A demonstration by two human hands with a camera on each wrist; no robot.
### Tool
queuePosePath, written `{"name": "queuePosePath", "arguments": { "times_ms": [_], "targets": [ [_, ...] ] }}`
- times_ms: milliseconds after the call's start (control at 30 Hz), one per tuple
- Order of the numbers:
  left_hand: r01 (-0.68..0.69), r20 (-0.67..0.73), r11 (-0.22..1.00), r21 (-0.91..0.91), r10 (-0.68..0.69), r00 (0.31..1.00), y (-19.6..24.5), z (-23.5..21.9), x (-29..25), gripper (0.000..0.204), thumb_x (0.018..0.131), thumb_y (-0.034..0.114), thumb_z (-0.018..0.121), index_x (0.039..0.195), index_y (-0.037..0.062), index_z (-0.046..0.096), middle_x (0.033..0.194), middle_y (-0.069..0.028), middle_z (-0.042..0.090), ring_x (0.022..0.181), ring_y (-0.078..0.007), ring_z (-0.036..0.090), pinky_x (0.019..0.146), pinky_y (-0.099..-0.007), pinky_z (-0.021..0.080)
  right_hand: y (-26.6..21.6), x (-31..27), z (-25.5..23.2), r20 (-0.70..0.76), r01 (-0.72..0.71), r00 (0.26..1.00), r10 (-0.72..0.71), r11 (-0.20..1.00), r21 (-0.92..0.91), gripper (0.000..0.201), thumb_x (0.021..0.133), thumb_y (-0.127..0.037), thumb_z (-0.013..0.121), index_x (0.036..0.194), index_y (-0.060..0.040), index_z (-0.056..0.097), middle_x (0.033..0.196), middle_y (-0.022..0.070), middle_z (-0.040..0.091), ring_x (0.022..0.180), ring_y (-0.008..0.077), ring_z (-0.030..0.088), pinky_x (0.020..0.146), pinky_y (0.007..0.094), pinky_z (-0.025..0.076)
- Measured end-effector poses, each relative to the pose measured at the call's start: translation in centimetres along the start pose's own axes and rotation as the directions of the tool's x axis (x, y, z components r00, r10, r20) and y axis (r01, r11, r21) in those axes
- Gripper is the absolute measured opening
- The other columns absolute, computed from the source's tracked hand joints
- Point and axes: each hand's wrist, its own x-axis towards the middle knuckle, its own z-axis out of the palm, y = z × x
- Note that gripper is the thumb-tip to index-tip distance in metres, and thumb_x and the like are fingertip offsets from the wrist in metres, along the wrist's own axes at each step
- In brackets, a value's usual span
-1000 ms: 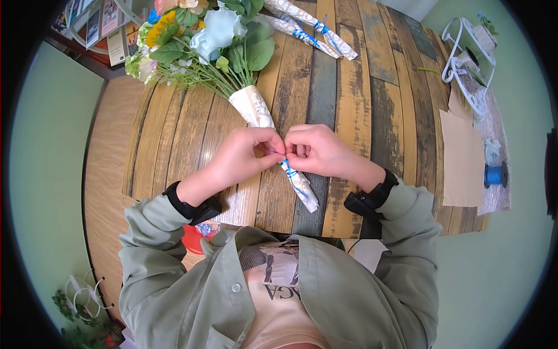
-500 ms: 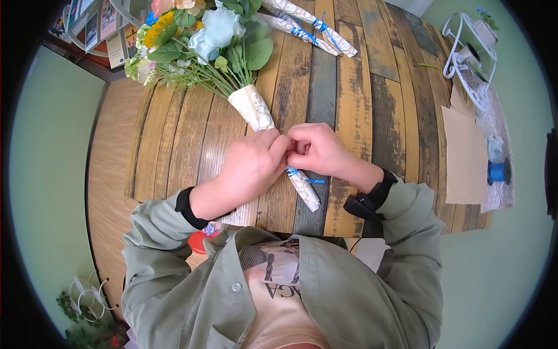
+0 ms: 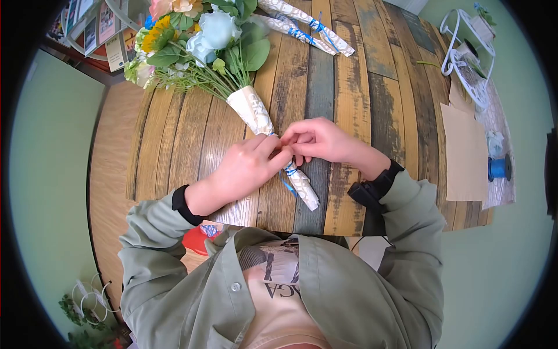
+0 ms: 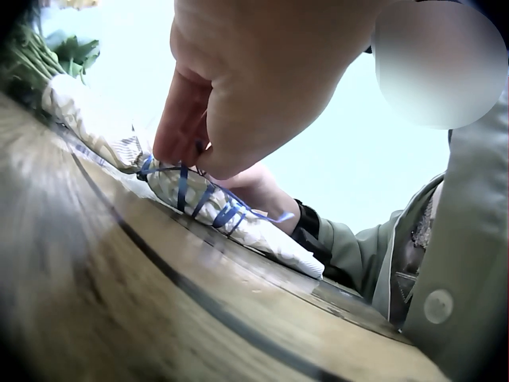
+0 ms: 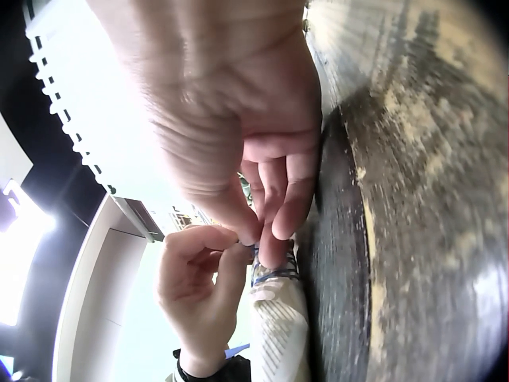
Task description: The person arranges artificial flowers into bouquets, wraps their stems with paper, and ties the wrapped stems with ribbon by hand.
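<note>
A bouquet (image 3: 215, 35) of artificial-looking flowers lies on the table, its stems wrapped in white patterned paper (image 3: 247, 107) that narrows toward the person. Blue ribbon (image 4: 183, 187) crisscrosses the lower part of the wrap. My left hand (image 3: 247, 166), back upward, pinches ribbon close over the wrap between thumb and fingers. Opposite it, my right hand (image 3: 325, 139) brings thumb and index finger together on the ribbon at the same spot, its other fingers loosely bent. In the head view the fingertips partly hide the ribbon there. A loose ribbon end (image 3: 289, 187) hangs left of the wrap.
Two more paper-wrapped, ribbon-tied stem bundles (image 3: 319, 32) lie at the back. On the right are brown paper sheets (image 3: 465, 151), a blue ribbon spool (image 3: 498, 168) and a white metal rack (image 3: 468, 64). The wooden table's (image 3: 389, 232) near edge runs before the person.
My left hand has rolled over so its back faces up. The right hand has shifted slightly away from the body. The loose ribbon end has swung from the wrap's right side to its left.
</note>
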Motion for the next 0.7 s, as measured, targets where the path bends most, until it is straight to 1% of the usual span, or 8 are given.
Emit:
{"name": "queuePosePath", "arguments": {
  "times_ms": [167,233,267,333,367,433,633,700],
  "targets": [
    [-0.002,0.002,1.0,-0.025,0.002,1.0,-0.1,0.0,-0.5,0.023,0.07,0.012,0.059,0.093,0.0063,0.056,0.082,-0.0047,0.054,0.071,-0.0187,0.059,0.054,-0.0302,0.049,0.6,0.2,0.3,0.03,0.054,0.998,-0.052,0.996,-0.068,0.007,0.084,-0.003,0.058,0.089,0.0013,0.06,0.079,0.0056,0.06,0.067,0.0093,0.061,0.056,0.0218,0.047],
    [0.0,-0.008,0.999,-0.036,0.0,1.0,-0.2,0.1,-0.5,0.024,0.07,0.012,0.059,0.093,0.0057,0.057,0.082,-0.0048,0.054,0.071,-0.0189,0.059,0.055,-0.0304,0.049,0.2,0.3,0.8,0.012,0.231,0.969,-0.245,0.895,-0.381,0.011,0.075,-0.008,0.064,0.082,-0.002,0.058,0.074,0.0042,0.057,0.065,0.0139,0.061,0.054,0.0268,0.047],
    [0.011,-0.032,0.999,-0.046,-0.012,0.999,-0.1,0.2,-0.4,0.022,0.07,0.011,0.058,0.091,0.0051,0.057,0.081,-0.0049,0.054,0.072,-0.0193,0.059,0.055,-0.0304,0.049,-0.3,0.2,1.1,0.012,0.231,0.969,-0.246,0.895,-0.382,0.011,0.075,-0.008,0.064,0.082,-0.002,0.058,0.074,0.0042,0.057,0.065,0.0139,0.061,0.054,0.0268,0.047],
    [0.022,-0.056,0.998,-0.058,-0.025,0.998,0.0,0.2,-0.4,0.02,0.07,0.011,0.058,0.089,0.0044,0.056,0.081,-0.0051,0.053,0.072,-0.0196,0.059,0.055,-0.0303,0.049,-1.3,0.0,1.8,0.048,0.288,0.908,-0.417,0.537,-0.793,0.015,0.067,-0.012,0.065,0.075,-0.0054,0.054,0.072,0.0053,0.052,0.065,0.0209,0.059,0.055,0.0333,0.047],
    [0.036,-0.012,0.995,-0.093,-0.037,0.999,0.0,0.1,-0.5,0.019,0.07,0.01,0.058,0.087,0.0038,0.056,0.08,-0.006,0.054,0.072,-0.0209,0.059,0.056,-0.0317,0.049,-1.3,0.0,1.8,0.048,0.288,0.908,-0.416,0.536,-0.793,0.015,0.067,-0.012,0.065,0.075,-0.0054,0.054,0.072,0.0053,0.052,0.065,0.0209,0.059,0.055,0.0333,0.047],
    [0.051,0.033,0.99,-0.128,-0.047,0.998,0.0,-0.1,-0.7,0.018,0.069,0.009,0.058,0.085,0.0032,0.055,0.079,-0.007,0.055,0.072,-0.0222,0.059,0.057,-0.0331,0.049,-1.3,-0.2,1.8,0.135,0.325,0.844,-0.519,0.295,-0.898,0.014,0.067,-0.015,0.063,0.072,-0.0078,0.052,0.071,0.0064,0.05,0.066,0.026,0.057,0.055,0.0375,0.046],
    [0.312,0.103,0.842,-0.44,-0.298,0.949,0.1,0.1,-1.1,0.011,0.075,0.003,0.065,0.082,0.0012,0.056,0.072,-0.0127,0.059,0.067,-0.0289,0.061,0.058,-0.037,0.049,-1.3,-0.6,0.6,0.134,0.277,0.899,-0.416,0.305,-0.911,0.013,0.067,-0.015,0.062,0.073,-0.0081,0.053,0.071,0.0063,0.05,0.066,0.0256,0.058,0.056,0.0373,0.046],
    [0.502,0.234,0.636,-0.586,-0.46,0.856,-0.1,0.4,-1.2,0.011,0.077,0.005,0.066,0.083,0.001,0.057,0.07,-0.0137,0.06,0.064,-0.0319,0.06,0.057,-0.0393,0.048,-1.6,-0.7,0.5,0.099,0.236,0.937,-0.334,0.399,-0.886,0.012,0.07,-0.016,0.061,0.074,-0.0081,0.053,0.072,0.0065,0.051,0.067,0.0263,0.058,0.057,0.0379,0.046]
  ]
}}
